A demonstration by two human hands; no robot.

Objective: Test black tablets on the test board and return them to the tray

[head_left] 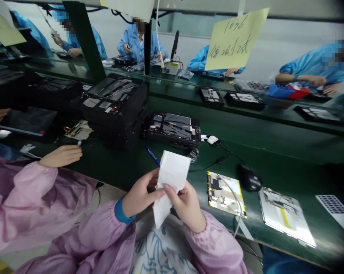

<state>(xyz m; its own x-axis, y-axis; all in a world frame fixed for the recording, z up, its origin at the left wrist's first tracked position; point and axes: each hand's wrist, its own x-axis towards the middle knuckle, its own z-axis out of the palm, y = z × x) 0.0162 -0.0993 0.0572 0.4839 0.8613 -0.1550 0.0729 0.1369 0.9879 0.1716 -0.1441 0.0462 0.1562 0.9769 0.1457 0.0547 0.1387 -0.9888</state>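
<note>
A folded sheet of white paper (174, 167) is held up in front of my body, over the near edge of the bench. My left hand (142, 195) grips its left side, thumb across the front and fingers behind. From the other side my right hand (187, 205) pinches the same paper, with its thumb pressed on the middle. A lower flap of the paper hangs down between the hands. Just behind the paper lies a blue pen (152, 155). To the right of my right hand rests a yellow-edged panel with electronic parts (226, 195), a white cable across it.
Stacked black trays (115, 110) with electronic parts stand left of centre, another tray stack (173, 129) beside them. A black mouse (250, 178) and a silver panel (286, 215) lie on the right. A co-worker's hand (62, 156) is at the left; people in blue work behind the shelf.
</note>
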